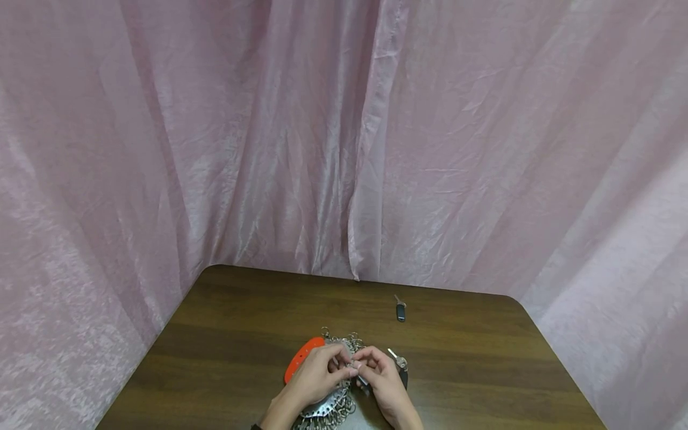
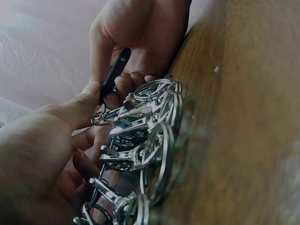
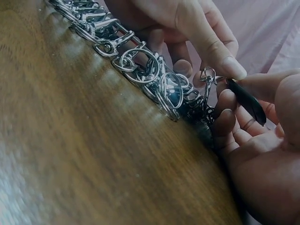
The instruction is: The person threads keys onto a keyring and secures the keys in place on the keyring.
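In the head view, a round metal plate with small holes along its rim lies at the table's near side, fringed by many snap clips and split rings. An orange handle-like piece shows on its left. My left hand lies over the plate and pinches a small metal clip at the fringe's right side. Facing it, my right hand holds a slim black key fob between thumb and fingers, right beside that clip. Fingers partly hide where fob and clip meet.
On the brown wooden table, a key with a dark fob lies farther back. Another key with a black fob sits just beyond my right hand. Pink curtains hang behind and beside the table.
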The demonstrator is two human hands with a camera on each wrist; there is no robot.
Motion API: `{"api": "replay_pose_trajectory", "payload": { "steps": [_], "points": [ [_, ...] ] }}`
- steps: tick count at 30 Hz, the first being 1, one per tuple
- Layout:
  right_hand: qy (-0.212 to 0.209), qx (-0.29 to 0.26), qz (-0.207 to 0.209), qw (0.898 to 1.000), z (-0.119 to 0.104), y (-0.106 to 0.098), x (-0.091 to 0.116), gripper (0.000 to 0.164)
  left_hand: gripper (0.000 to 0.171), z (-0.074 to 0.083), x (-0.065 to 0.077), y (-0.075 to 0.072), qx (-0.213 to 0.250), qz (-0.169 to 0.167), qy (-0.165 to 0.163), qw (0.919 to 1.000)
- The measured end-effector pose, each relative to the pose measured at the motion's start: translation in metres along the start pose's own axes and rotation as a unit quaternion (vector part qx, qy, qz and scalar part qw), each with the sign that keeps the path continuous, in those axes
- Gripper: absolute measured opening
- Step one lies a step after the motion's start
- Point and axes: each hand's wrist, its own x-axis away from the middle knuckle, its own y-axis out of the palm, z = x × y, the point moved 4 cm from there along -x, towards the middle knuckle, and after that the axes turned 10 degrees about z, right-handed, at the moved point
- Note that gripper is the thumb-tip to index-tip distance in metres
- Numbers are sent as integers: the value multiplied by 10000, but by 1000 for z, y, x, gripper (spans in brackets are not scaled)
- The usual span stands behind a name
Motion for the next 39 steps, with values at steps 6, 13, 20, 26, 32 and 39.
{"api": "replay_pose_trajectory", "payload": {
  "steps": [6, 13, 20, 26, 32, 39],
  "points": [
    [-45, -30, 6, 10000, 0, 1, 0, 30, 15, 1, 0, -1, 7, -13, -67, 10000],
    [-16, -132, 187, 9997, 1, 1, 0, 28, 16, 2, 2, -1, -30, 111, 105, 9999],
    [71, -99, 235, 9996, 1, 0, -1, 30, 15, 2, 3, -1, -33, 168, 159, 9997],
    [59, -165, 48, 9998, 1, 0, 0, 33, 17, 2, 2, -1, -106, 77, 73, 9999],
    [20, -177, -143, 9997, 1, 0, 0, 33, 21, 4, 2, -1, -161, 29, 58, 9998],
    [66, -152, -50, 9999, -1, -1, -1, 30, 21, 4, 1, -1, -96, 35, 106, 9999]
  ]
}}
